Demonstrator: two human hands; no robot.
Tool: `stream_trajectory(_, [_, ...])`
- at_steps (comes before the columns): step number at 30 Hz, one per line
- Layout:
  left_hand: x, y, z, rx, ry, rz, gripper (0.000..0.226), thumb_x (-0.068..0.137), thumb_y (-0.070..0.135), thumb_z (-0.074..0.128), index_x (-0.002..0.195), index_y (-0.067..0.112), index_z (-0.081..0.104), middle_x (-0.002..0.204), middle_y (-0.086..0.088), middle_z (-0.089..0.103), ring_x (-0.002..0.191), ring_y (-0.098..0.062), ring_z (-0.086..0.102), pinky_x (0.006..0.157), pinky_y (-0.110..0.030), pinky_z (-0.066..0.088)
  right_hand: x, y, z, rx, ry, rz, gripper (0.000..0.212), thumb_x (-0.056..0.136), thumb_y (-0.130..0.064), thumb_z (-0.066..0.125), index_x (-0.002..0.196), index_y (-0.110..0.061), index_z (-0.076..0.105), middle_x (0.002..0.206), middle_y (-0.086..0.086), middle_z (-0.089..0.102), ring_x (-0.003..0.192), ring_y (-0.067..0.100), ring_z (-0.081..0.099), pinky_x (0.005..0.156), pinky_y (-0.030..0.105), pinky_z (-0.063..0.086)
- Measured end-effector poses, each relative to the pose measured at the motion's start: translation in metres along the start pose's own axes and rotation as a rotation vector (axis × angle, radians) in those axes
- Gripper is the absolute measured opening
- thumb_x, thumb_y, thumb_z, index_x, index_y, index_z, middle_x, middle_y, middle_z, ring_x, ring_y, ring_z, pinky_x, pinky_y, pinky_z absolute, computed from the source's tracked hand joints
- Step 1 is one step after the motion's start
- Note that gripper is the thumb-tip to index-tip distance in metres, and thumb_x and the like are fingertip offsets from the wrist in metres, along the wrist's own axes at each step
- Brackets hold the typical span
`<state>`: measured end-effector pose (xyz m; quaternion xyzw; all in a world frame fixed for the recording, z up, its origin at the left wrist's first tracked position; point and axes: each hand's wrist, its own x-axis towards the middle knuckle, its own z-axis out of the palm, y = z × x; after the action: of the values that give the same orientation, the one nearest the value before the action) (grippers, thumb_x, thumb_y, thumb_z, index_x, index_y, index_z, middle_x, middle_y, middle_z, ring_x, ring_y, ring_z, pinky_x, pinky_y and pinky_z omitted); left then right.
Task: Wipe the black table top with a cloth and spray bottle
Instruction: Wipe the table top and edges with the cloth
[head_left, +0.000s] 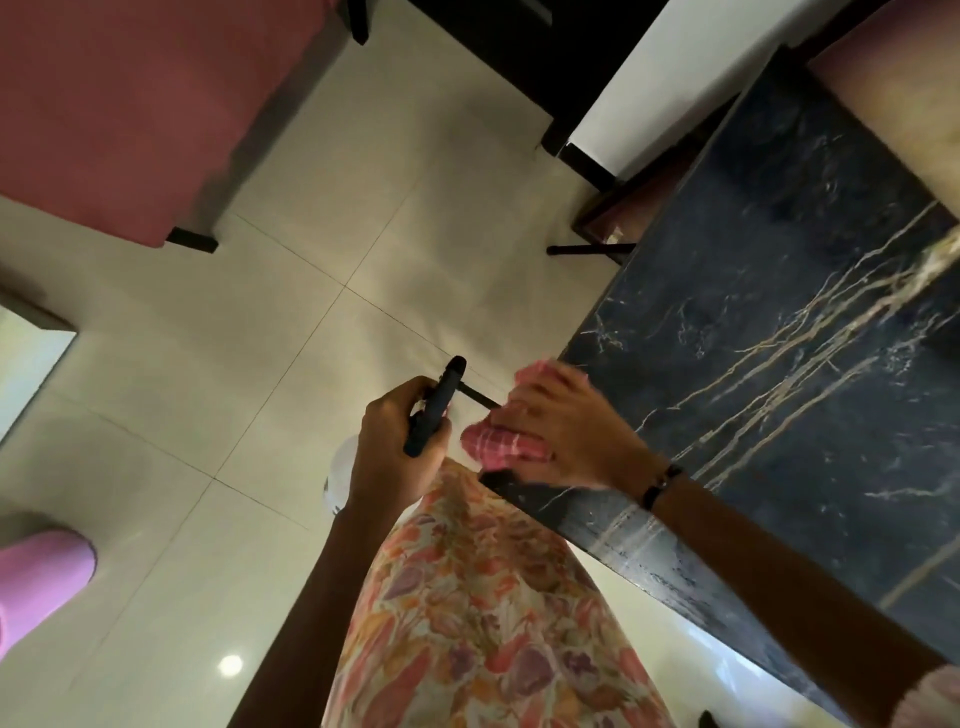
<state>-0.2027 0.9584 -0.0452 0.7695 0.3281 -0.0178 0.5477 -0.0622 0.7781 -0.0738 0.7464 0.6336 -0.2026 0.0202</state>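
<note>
Here, looking down from my head, my left hand (395, 441) grips the black trigger head of a translucent white plastic spray bottle (340, 475) held over the pale tiled floor (311, 260); I cannot tell what is in it, and no label reads. My right hand (561, 421) presses, fingers curled, on a bunched pink-and-white checked cloth (501, 444) at the near corner of the black gold-veined marble table top (779, 291). My floral dress (483, 597) hangs below.
</note>
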Motion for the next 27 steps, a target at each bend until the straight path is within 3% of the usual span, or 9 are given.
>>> stream_trajectory(6, [0.028, 0.019, 0.004, 0.046, -0.06, 0.045, 0.007, 0.074, -0.004, 0.055, 0.078, 0.001, 0.058, 0.06, -0.018, 0.054, 0.047, -0.034, 0.04, 0.047, -0.04, 0.033, 0.013, 0.123, -0.048, -0.055, 0.047, 0.277, 0.063, 0.085, -0.064, 0.04, 0.118, -0.016, 0.062, 0.117, 0.01, 0.063, 0.12, 0.029, 0.051, 0.114, 0.051, 0.025])
stream_trajectory(10, [0.049, 0.034, 0.013, 0.018, -0.074, 0.048, 0.008, 0.076, 0.006, 0.055, 0.083, 0.007, 0.059, 0.057, -0.005, 0.052, 0.046, -0.024, 0.041, 0.048, -0.026, 0.031, 0.017, 0.119, -0.051, -0.062, 0.018, 0.317, 0.062, 0.085, -0.065, 0.038, 0.116, -0.017, 0.064, 0.116, 0.007, 0.063, 0.12, 0.027, 0.051, 0.116, 0.049, 0.021])
stream_trajectory(14, [0.073, 0.051, 0.027, 0.013, -0.104, 0.095, 0.007, 0.077, 0.01, 0.059, 0.082, 0.015, 0.059, 0.061, -0.006, 0.058, 0.05, -0.028, 0.051, 0.047, -0.036, 0.044, 0.009, 0.095, -0.039, -0.016, -0.004, 0.155, 0.06, 0.085, -0.065, 0.039, 0.119, -0.021, 0.063, 0.116, 0.003, 0.064, 0.118, 0.025, 0.053, 0.116, 0.047, 0.023])
stream_trajectory(17, [0.089, 0.062, 0.039, 0.012, -0.119, 0.125, 0.007, 0.076, 0.016, 0.057, 0.083, 0.015, 0.059, 0.06, -0.007, 0.06, 0.048, -0.028, 0.052, 0.051, -0.044, 0.05, 0.01, 0.127, -0.045, -0.027, -0.007, 0.107, 0.063, 0.084, -0.066, 0.038, 0.122, -0.021, 0.061, 0.118, 0.004, 0.063, 0.119, 0.026, 0.052, 0.115, 0.047, 0.022])
stream_trajectory(23, [0.121, 0.084, 0.056, 0.007, -0.15, 0.183, 0.01, 0.077, 0.019, 0.059, 0.084, 0.013, 0.062, 0.065, 0.001, 0.06, 0.049, -0.018, 0.053, 0.052, -0.041, 0.054, 0.018, 0.244, -0.077, -0.064, 0.131, 0.408, 0.063, 0.088, -0.064, 0.037, 0.123, -0.015, 0.057, 0.126, 0.01, 0.058, 0.125, 0.028, 0.047, 0.117, 0.054, 0.017])
stream_trajectory(27, [0.137, 0.099, 0.064, -0.01, -0.169, 0.213, 0.008, 0.079, 0.017, 0.061, 0.085, 0.012, 0.062, 0.065, 0.009, 0.055, 0.047, -0.012, 0.048, 0.049, -0.032, 0.051, 0.023, 0.234, -0.069, -0.056, 0.185, 0.485, 0.06, 0.087, -0.061, 0.04, 0.12, -0.015, 0.059, 0.124, 0.01, 0.058, 0.126, 0.029, 0.046, 0.116, 0.057, 0.016])
